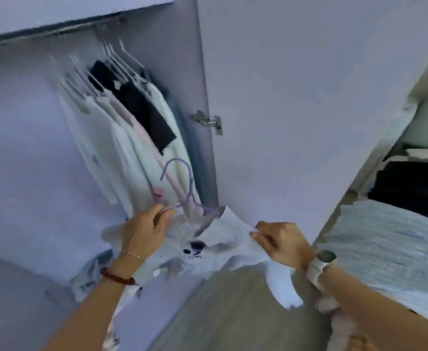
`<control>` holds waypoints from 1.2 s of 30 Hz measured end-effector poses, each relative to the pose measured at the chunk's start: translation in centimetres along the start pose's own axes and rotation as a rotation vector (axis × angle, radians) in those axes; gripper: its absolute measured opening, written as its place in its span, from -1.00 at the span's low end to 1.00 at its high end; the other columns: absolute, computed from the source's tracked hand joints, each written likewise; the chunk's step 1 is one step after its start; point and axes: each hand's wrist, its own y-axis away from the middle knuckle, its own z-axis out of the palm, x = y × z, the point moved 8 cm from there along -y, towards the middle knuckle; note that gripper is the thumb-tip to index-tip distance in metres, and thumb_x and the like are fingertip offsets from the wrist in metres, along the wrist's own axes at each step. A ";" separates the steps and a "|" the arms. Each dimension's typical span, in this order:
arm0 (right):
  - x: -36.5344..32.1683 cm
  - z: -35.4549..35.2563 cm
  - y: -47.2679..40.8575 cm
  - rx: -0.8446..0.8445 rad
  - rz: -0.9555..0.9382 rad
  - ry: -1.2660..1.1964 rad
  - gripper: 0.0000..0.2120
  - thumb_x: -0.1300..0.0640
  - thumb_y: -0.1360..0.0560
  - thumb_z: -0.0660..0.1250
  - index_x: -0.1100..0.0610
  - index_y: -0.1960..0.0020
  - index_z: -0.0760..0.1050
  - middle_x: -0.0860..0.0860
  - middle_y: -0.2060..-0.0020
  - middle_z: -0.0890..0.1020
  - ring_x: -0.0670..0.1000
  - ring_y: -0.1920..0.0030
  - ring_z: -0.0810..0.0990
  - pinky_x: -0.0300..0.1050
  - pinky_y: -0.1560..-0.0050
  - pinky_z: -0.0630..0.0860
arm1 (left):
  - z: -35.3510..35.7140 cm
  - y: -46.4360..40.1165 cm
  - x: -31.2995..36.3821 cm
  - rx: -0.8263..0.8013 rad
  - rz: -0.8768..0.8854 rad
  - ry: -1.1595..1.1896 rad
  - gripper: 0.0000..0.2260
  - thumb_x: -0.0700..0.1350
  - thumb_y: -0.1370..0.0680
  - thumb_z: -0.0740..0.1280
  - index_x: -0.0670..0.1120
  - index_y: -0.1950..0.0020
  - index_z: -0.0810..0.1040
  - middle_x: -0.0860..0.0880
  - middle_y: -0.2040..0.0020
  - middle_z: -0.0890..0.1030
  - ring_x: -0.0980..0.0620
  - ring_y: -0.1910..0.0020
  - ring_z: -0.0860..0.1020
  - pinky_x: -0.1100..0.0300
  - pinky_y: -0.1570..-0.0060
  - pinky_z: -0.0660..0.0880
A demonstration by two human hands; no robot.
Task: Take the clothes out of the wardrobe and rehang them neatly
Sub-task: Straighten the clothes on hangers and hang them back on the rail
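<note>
I hold a white garment [207, 259] with a ribbed collar and dark print in front of the open wardrobe. A purple hanger [190, 191] sticks up out of its neck, hook upward. My left hand [144, 229] grips the hanger's left arm together with the cloth at the shoulder. My right hand [281, 241] pinches the collar's right edge and pulls it outward. Above, several garments [131, 138], white, pink and black, hang on white hangers from the rail [55, 30].
The wardrobe door [296, 97] stands open at centre right, with a metal hinge [209, 121]. A bed with a striped cover [397, 244] and dark clothes [410, 183] lies at the right. Grey floor [228, 312] is below.
</note>
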 end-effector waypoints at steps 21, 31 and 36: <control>-21.6 4.6 -27.7 0.099 0.012 -0.460 -0.72 0.06 -0.58 0.13 0.22 0.17 0.44 0.24 0.21 0.60 0.25 0.13 0.54 -0.06 0.26 0.29 | -26.9 -4.2 1.7 0.917 0.090 -0.753 -0.58 -0.13 -0.46 0.23 -0.09 -0.33 0.38 -0.23 -0.36 0.37 -0.20 -0.38 0.20 -0.15 -0.25 0.18; -22.7 5.5 -36.8 0.175 0.174 -0.342 -0.69 0.08 -0.60 0.02 0.28 -0.08 0.42 0.23 0.10 0.60 0.23 0.11 0.57 -0.10 0.28 0.33 | -29.7 -10.2 -2.5 0.865 -0.075 -1.062 -0.40 0.09 -0.54 0.12 0.01 -0.53 -0.02 -0.19 -0.50 0.06 -0.30 -0.44 -0.02 -0.31 -0.32 -0.16; -22.4 7.8 -37.9 -0.054 0.171 -0.154 -0.70 0.14 -0.58 0.07 0.28 -0.22 0.34 0.20 -0.11 0.54 0.20 -0.14 0.51 -0.05 0.03 0.43 | -29.8 -10.3 -2.8 0.924 -0.032 -1.098 -0.36 0.15 -0.54 0.09 0.05 -0.51 -0.15 -0.15 -0.48 0.00 -0.30 -0.43 -0.05 -0.27 -0.32 -0.24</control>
